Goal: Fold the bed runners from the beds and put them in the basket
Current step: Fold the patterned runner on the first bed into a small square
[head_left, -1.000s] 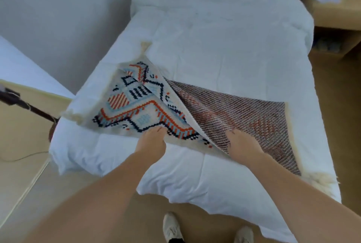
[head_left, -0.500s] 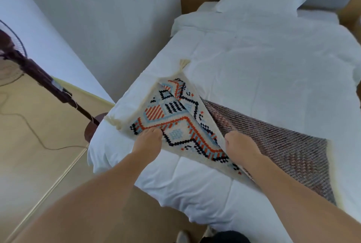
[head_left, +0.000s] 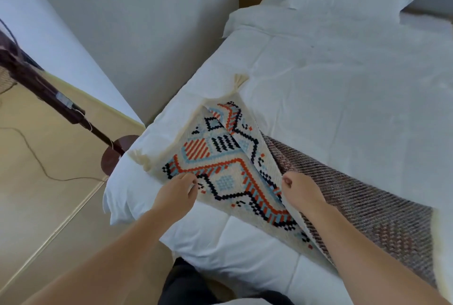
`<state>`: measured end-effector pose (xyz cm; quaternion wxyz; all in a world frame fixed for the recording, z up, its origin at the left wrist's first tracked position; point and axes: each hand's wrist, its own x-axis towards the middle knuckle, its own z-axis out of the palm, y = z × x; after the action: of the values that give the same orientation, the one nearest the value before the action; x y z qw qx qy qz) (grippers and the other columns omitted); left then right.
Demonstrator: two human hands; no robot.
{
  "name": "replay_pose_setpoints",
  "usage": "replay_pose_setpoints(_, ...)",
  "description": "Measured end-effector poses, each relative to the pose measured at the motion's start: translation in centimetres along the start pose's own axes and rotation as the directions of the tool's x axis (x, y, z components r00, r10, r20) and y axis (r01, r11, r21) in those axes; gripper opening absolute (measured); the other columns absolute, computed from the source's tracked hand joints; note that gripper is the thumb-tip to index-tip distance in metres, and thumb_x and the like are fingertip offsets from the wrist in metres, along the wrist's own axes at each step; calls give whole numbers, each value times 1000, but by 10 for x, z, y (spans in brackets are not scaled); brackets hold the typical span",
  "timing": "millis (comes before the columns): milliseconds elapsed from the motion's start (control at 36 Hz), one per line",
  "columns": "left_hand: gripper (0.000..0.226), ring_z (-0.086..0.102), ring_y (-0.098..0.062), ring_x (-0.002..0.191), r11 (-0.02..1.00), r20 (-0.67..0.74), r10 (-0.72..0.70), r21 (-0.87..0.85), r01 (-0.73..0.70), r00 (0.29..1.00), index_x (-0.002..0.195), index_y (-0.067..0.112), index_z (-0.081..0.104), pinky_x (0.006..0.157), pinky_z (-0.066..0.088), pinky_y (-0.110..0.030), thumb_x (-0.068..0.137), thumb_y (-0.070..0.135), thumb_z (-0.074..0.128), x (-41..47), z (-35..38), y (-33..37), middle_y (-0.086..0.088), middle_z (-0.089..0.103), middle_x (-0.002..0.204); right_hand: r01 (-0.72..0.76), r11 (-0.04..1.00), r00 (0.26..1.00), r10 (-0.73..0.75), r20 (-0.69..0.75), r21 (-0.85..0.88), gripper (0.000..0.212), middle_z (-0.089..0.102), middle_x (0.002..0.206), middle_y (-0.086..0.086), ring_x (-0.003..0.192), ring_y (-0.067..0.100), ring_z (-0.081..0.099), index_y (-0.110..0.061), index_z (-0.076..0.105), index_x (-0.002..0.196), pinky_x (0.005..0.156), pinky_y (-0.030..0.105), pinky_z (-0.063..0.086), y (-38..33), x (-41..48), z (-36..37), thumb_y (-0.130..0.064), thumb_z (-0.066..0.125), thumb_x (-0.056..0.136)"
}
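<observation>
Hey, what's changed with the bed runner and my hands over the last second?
The right hand, which lay on the bed runner's woven underside, now pinches the folded edge and raises it, so a patterned flap stands up along the fold. The left hand keeps its hold on the patterned near edge. The runner still lies on the bed; the view has swung left, showing more of the standing fan.

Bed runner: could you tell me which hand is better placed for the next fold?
Probably the right hand: it pinches the bed runner's free flap edge; the left hand holds its near edge.
</observation>
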<state>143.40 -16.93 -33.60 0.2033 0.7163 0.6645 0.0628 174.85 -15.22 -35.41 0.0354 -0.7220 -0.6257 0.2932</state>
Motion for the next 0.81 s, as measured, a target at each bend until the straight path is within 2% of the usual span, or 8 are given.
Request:
replay_pose_setpoints(83,14,53,-13,78,998,43,56,3,-56,997,99,20,57,63,38,-26,97,26,45,35,-3,-27,7,57,93,-56,996,998,53,36,72,26,64,109,-1,90,16,58,-17,59,118,75,29,46,-17,31,4,-24,46,97)
replay_pose_setpoints(167,14,52,-14,80,995,101,103,6,-104,990,102,19,57,64,38,-26,96,26,47,84,-6,-55,7,58,97,-128,989,991,124,54,77,34,61,119,4,102,21,58,-13,54,128,86,33,48,-36,73,7,-24,46,97)
replay_pose_setpoints(361,31,54,-19,112,965,252,204,110,-238,946,126,20,54,97,40,-30,99,28,41,231,-9,-113,3,57,125,-303,947,952,296,70,106,50,49,141,9,118,25,54,-15,36,145,97,36,45,-87,200,35,-26,47,98)
replay_pose_setpoints(417,33,51,-17,116,958,282,215,123,-258,935,129,21,52,99,39,-30,100,28,40,266,-6,-128,4,55,129,-331,938,943,325,73,105,54,43,145,13,120,28,52,-13,29,148,98,36,44,-101,238,45,-22,47,98)
replay_pose_setpoints(556,35,49,-17,120,942,330,259,120,-313,908,133,21,49,101,37,-29,99,26,39,321,9,-163,4,50,135,-446,891,894,449,-13,87,61,47,133,16,107,32,56,-13,25,146,85,43,53,-113,307,71,-14,51,91)
replay_pose_setpoints(667,36,48,-18,120,899,390,335,141,-415,858,135,21,46,102,36,-31,99,25,38,347,25,-176,2,50,135,-593,803,800,596,-65,60,33,60,94,8,82,28,60,-12,46,119,73,42,55,-108,327,95,-10,51,87)
replay_pose_setpoints(722,37,48,-19,120,867,406,383,152,-474,830,136,20,43,101,36,-32,99,25,37,368,32,-172,0,49,136,-583,812,803,575,-156,-9,21,59,87,7,79,27,58,-11,55,106,73,40,54,-106,326,100,-5,47,87)
replay_pose_setpoints(806,43,45,-23,124,819,407,462,146,-555,788,142,17,35,101,38,-35,99,20,37,415,44,-146,-4,43,142,-495,859,854,452,-259,-132,23,56,85,5,79,25,54,-12,61,98,69,33,47,-106,325,103,-2,44,88)
